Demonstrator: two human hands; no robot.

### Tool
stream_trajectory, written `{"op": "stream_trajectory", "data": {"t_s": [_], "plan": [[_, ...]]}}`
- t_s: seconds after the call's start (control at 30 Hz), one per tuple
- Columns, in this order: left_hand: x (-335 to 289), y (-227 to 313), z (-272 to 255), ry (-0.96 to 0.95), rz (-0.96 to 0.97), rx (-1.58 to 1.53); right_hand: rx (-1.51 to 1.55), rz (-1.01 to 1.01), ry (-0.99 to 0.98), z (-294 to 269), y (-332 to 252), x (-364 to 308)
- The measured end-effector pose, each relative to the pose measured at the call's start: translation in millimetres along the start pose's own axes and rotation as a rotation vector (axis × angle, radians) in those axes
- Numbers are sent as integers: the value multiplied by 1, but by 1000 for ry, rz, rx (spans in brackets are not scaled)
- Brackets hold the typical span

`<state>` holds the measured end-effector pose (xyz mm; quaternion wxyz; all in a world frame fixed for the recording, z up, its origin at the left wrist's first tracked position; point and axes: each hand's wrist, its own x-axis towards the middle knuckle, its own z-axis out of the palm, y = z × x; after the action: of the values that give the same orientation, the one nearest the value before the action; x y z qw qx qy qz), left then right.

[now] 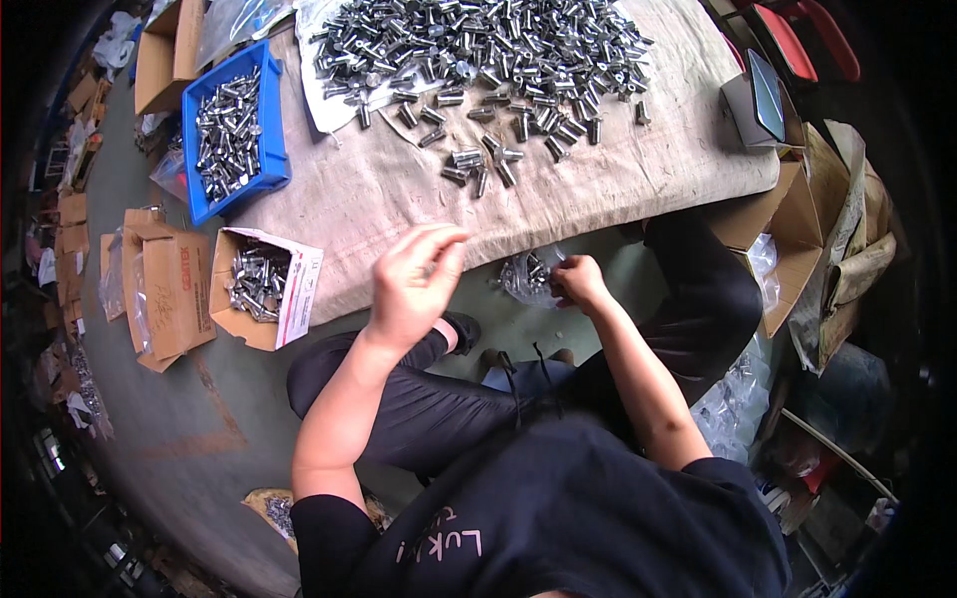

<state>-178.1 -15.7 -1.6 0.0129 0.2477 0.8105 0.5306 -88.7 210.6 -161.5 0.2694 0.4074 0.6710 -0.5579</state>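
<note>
My left hand [414, 284] is raised over the near edge of the cloth-covered table, its fingers curled in toward the thumb. Whatever it may hold between the fingertips is too small or hidden to make out. Just below the table edge, my right hand [580, 281] is closed on the rim of a clear plastic bag [539, 289]. Several shiny metal pieces lie inside that bag. Beyond my hands, a large heap of short metal fittings [488, 60] spreads over the table, with a few loose ones [480, 164] scattered nearer to me.
On the left stand a blue plastic bin [272, 120] of metal parts and an opened cardboard box [231, 304] with more. A tablet-like screen [765, 98] stands at the table's right corner. Below it sits an open carton [778, 234]. My bent legs are under the table edge.
</note>
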Motion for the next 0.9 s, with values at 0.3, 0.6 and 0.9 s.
{"op": "stream_trajectory", "data": {"t_s": [0.3,0.6,0.9], "plan": [[-19,-38,25,-143,-6,93,-624,-107,-11,36,14,54],[-15,-31,26,-145,-148,-131,-907,-744,-255,-11,20,3],[-19,178,-83,-18,656,-1465,-774,-937,-804,-92,-146,-171]]}}
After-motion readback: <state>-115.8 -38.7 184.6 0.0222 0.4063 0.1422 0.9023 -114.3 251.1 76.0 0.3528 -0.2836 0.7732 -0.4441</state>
